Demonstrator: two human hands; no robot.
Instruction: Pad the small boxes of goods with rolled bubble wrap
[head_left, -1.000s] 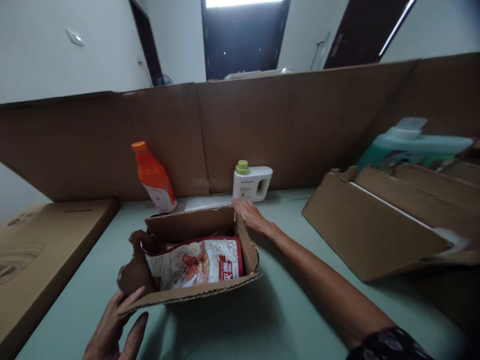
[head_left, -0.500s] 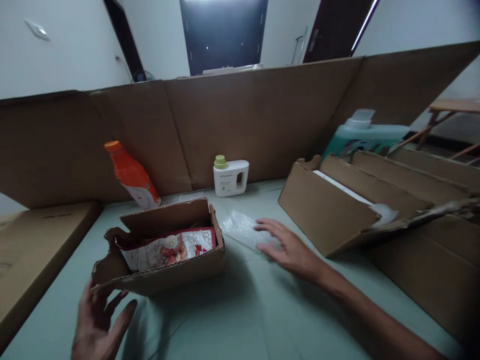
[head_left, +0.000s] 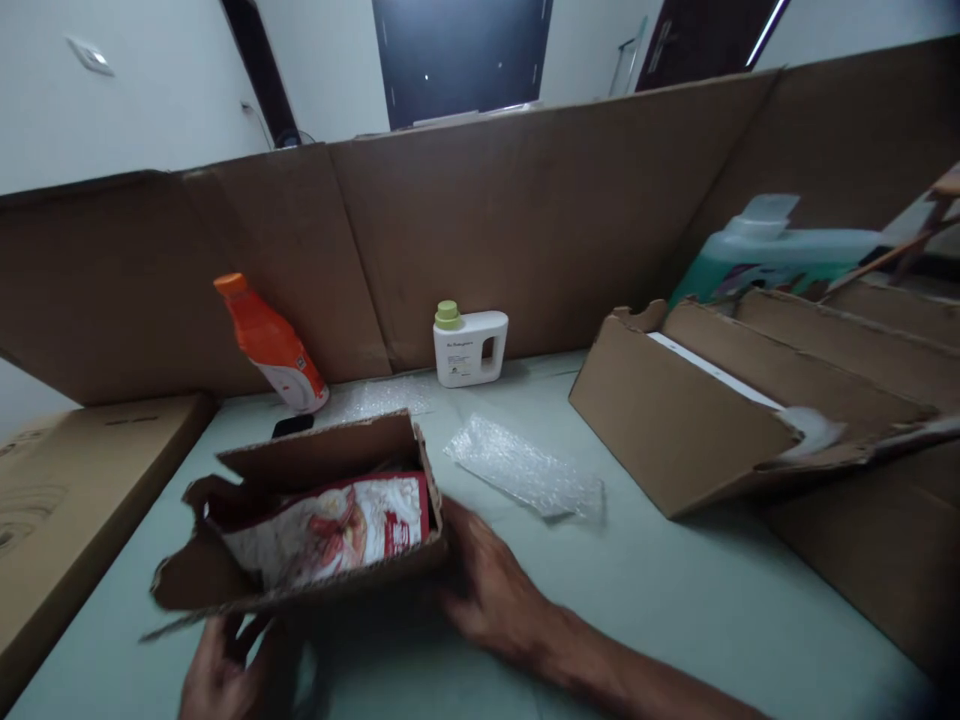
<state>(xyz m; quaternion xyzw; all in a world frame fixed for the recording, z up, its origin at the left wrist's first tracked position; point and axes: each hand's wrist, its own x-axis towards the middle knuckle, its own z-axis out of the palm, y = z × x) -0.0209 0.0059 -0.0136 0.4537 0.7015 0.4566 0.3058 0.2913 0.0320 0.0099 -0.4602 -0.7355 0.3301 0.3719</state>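
A small open cardboard box (head_left: 247, 590) sits tilted at the near left of the pale green table (head_left: 675, 600). Inside it lies a red and white printed packet (head_left: 330, 525). My left hand (head_left: 232, 670) is under the box's near left corner, partly hidden by a flap. My right hand (head_left: 491, 590) presses against the box's right near side. Together they hold the box. A sheet of bubble wrap (head_left: 525, 470) lies on the table just right of the box.
An orange bottle (head_left: 270, 345) leans on the tall cardboard wall (head_left: 525, 220) behind; a white jug with a green cap (head_left: 466, 345) stands beside it. A large open carton (head_left: 720, 420) with a teal jug (head_left: 780, 255) fills the right. A flat carton (head_left: 67, 500) lies left.
My right hand left the bubble wrap on the table and came back to the small box's right side. My left hand went under the box, which now tilts up.
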